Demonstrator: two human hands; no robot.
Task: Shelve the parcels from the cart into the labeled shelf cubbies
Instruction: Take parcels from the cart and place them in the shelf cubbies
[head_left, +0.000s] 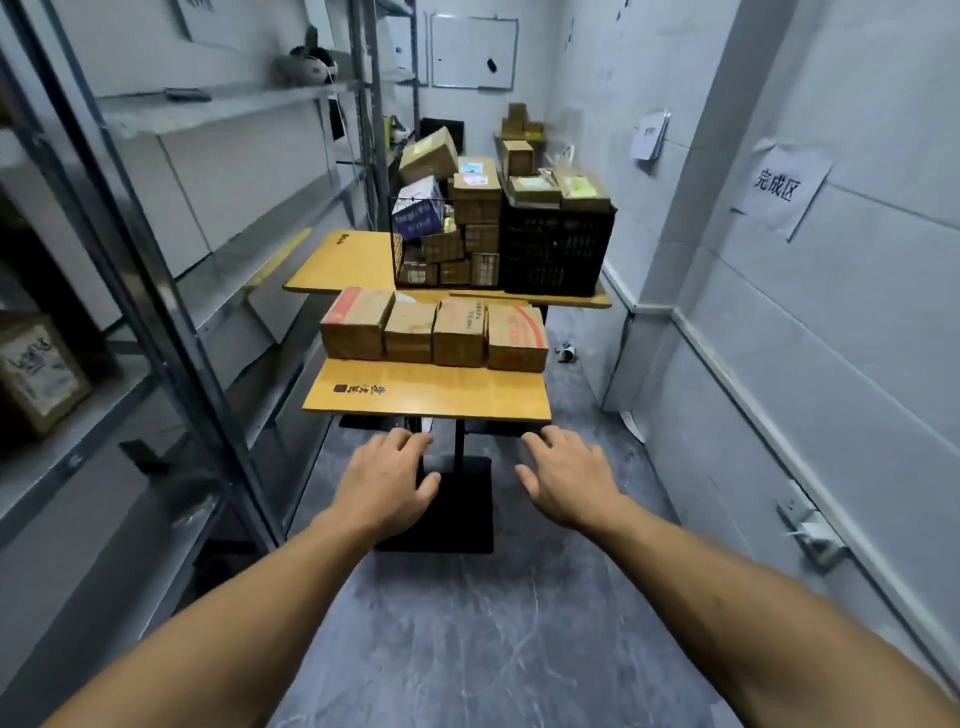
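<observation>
The row of 4 brown cardboard parcels stands on the small yellow wooden table, at its far side. Both hands are in front of the near edge of this table, low and apart from it, so the parcels lie straight ahead of them, beyond the bare part of the top. The long axis of the row goes from left to right, across the direction of reach.

The left hand is palm down with relaxed, slightly spread fingers and holds nothing. The right hand is the same. The left hand is nearer to the left end parcel, the right hand to the right end parcel. I judge that either end can be taken first. The grey metal shelf rack is on the left side.

Behind stand a wire basket full of boxes and a black plastic crate.

The white paper sign on the right wall reads 完成区. The dark logo on the table and the red print on both end parcels are too blurred to read.
</observation>
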